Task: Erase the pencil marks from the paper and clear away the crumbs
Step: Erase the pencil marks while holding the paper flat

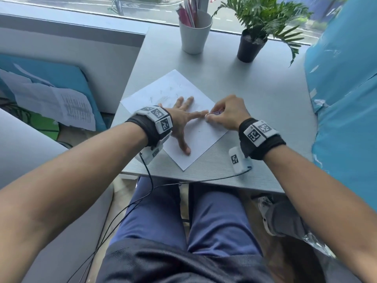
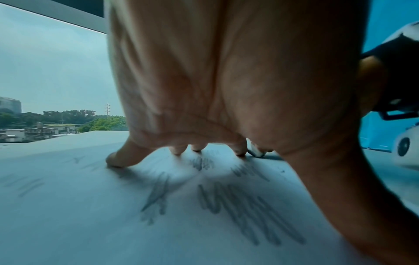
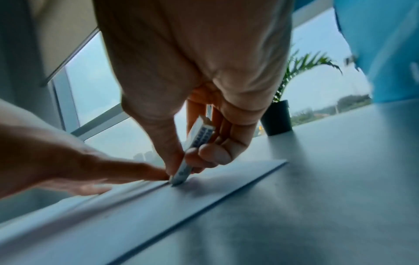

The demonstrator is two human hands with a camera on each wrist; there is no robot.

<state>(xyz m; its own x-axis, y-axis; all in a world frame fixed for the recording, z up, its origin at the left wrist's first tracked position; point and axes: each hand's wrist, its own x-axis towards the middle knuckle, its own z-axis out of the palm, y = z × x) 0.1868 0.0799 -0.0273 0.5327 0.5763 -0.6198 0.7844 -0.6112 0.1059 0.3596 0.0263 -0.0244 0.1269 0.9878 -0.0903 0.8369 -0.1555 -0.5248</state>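
On the grey table [image 1: 255, 94], a white sheet of paper [image 1: 195, 139] lies turned at an angle, its pencil marks [image 2: 244, 211] grouped near the far corner. Spread flat with straight fingers, the left hand [image 1: 181, 119] presses the sheet down. Just beside its fingertip, the right hand [image 1: 226, 115] pinches a sleeved eraser [image 3: 195, 148], tip touching the paper. Farther back stand a white cup of pens [image 1: 194, 33] and a potted plant [image 1: 253, 41].
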